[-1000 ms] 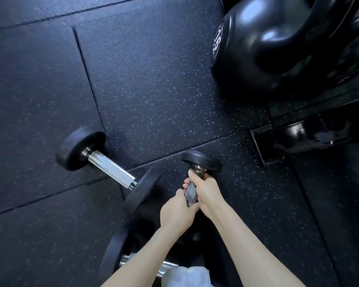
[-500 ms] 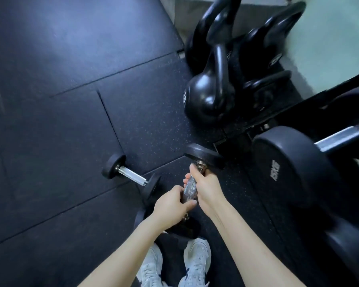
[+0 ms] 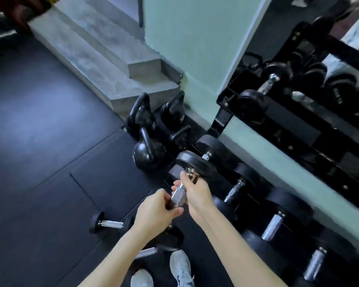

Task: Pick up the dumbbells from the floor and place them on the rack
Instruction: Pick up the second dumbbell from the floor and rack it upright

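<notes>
A black dumbbell (image 3: pixel 195 163) with a knurled steel handle hangs in the air, tilted, its far head up. My left hand (image 3: pixel 155 212) grips the lower part of the handle and my right hand (image 3: pixel 197 195) grips the upper part. Its lower head is hidden behind my left wrist. On the black rubber floor lies a small dumbbell (image 3: pixel 110 223) to the left of my arms. Another dumbbell (image 3: pixel 147 252) lies under my left forearm, mostly hidden. The black rack (image 3: pixel 294 125) stands to the right, with several dumbbells on its shelves.
Three black kettlebells (image 3: pixel 151 131) stand on the floor ahead, against the pale green wall. Grey concrete steps (image 3: pixel 104 65) rise at the back left. Large dumbbells (image 3: pixel 276 222) fill the rack's lowest row beside my right arm. My white shoes (image 3: pixel 180 266) show at the bottom.
My view has risen and swung up toward the rack and wall. Both hands have lifted the dumbbell higher off the floor, keeping the same grip.
</notes>
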### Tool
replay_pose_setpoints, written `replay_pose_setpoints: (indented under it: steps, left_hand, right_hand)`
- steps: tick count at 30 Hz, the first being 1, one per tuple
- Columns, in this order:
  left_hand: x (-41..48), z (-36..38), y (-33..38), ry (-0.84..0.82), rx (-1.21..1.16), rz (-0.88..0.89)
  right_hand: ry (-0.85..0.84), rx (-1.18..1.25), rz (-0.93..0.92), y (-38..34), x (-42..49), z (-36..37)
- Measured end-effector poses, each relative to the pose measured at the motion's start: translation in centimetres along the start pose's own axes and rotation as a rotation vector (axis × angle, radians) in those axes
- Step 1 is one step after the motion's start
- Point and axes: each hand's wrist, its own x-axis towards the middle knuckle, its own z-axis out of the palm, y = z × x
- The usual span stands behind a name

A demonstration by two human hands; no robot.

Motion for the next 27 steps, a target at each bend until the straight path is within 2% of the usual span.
replay_pose_setpoints:
  steps: [10,21,27]
  left_hand:
    - [0.8,2.8,13.9,-0.052,0.129,0.23]
    - [8.5,11.0,32.2,-0.061,0.157,0.219]
    - [14.7,12.0,40.1,-0.063,0.222,0.231]
  right_hand:
    - [0.082,0.181,-0.048,-8.4,-1.1,-11.6]
    - [0.102,0.114,-0.138,-19.8,7.2,-27.2]
    - [0.128,0.076,-0.172,-25.9,14.0,-31.3]
